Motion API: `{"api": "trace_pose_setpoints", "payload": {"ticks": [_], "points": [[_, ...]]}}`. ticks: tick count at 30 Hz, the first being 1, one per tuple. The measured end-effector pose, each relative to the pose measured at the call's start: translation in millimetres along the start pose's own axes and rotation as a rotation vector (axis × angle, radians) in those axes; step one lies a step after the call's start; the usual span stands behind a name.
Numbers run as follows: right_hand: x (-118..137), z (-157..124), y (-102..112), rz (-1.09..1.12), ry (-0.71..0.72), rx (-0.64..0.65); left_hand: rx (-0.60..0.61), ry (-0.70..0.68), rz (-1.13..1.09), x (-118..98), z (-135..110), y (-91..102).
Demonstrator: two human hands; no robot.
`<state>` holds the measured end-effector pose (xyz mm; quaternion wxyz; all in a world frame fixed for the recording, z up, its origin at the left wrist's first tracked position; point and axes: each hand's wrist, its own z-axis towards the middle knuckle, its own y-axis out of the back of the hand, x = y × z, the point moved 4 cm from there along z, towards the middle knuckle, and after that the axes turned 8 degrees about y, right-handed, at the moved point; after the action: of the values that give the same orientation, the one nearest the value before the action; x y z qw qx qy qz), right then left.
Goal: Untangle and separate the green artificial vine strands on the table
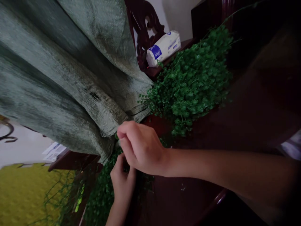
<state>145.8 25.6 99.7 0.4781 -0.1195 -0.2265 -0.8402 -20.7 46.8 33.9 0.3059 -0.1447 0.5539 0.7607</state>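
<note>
My right hand [143, 149] reaches in from the right, its fingers curled into a pinch beside the lower edge of the grey-green curtain [77, 75]. What it holds, if anything, is hidden. Just below it, my left hand [123, 179] comes up from the bottom with bent thumb and fingers, its fingertips partly covered by my right hand. Anything between them cannot be made out. Dark green foliage [101, 194] lies beside and behind my left hand. A fuller bunch of small-leaved greenery [195, 78] rests on the dark wood to the upper right of both hands.
A white and blue tissue pack [164, 48] sits by a carved dark wooden backrest [147, 23]. Glossy dark red wood [178, 188] extends below my right forearm. At the lower left are yellow floor matting [21, 194], thin trailing stems [58, 194] and white papers [54, 150].
</note>
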Motion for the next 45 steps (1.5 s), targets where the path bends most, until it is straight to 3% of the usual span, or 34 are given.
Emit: {"api": "trace_pose_setpoints", "payload": {"ticks": [2, 4, 5, 8, 9, 11, 16, 20, 22, 25, 28, 31, 34, 37, 42, 45], "points": [[-3, 3, 8, -0.025, 0.038, -0.189, -0.007, -0.012, 0.018, 0, 0, -0.8], [-10, 4, 6, -0.048, 0.018, -0.176, -0.007, -0.018, 0.036, 1, 0, -2.0], [-15, 4, -1, -0.059, -0.028, -0.056, -0.006, -0.02, 0.042, 1, 0, -2.5], [-29, -6, -27, -0.057, -0.251, 0.527, -0.01, -0.045, 0.05, 0, -1, -2.9], [-31, -12, -33, -0.043, -0.313, 0.67, -0.015, -0.047, 0.039, 0, -1, -2.6], [-30, -19, -39, -0.007, -0.381, 0.787, -0.015, -0.013, -0.028, 1, -1, -2.6], [-29, -21, -42, -0.011, -0.33, 0.704, 0.028, 0.182, -0.397, 9, 2, -7.2], [-34, -24, -47, -0.031, -0.26, 0.727, 0.149, 0.316, -0.596, 14, 7, -14.9], [-37, -25, -49, -0.066, -0.224, 0.745, 0.151, 0.343, -0.645, 15, 9, -15.2], [-39, -25, -49, -0.092, -0.145, 0.736, 0.136, 0.303, -0.653, 13, 9, -13.1], [-39, -22, -49, 0.007, -0.129, 0.634, 0.125, 0.288, -0.677, 11, 7, -11.1], [-39, -19, -49, 0.141, -0.166, 0.519, 0.189, 0.236, -0.653, 6, 5, -10.3], [-38, -17, -49, 0.279, -0.248, 0.485, 0.199, 0.117, -0.527, 0, 4, -5.4], [-34, -16, -49, 0.329, -0.283, 0.471, 0.185, 0.138, -0.468, -1, 4, -0.5], [-19, -17, -46, 0.193, -0.052, 0.387, 0.307, 0.395, -0.786, 8, 7, -1.0], [-12, -22, -45, 0.04, 0.114, 0.357, 0.372, 0.417, -0.863, 8, 7, -0.7]]}}
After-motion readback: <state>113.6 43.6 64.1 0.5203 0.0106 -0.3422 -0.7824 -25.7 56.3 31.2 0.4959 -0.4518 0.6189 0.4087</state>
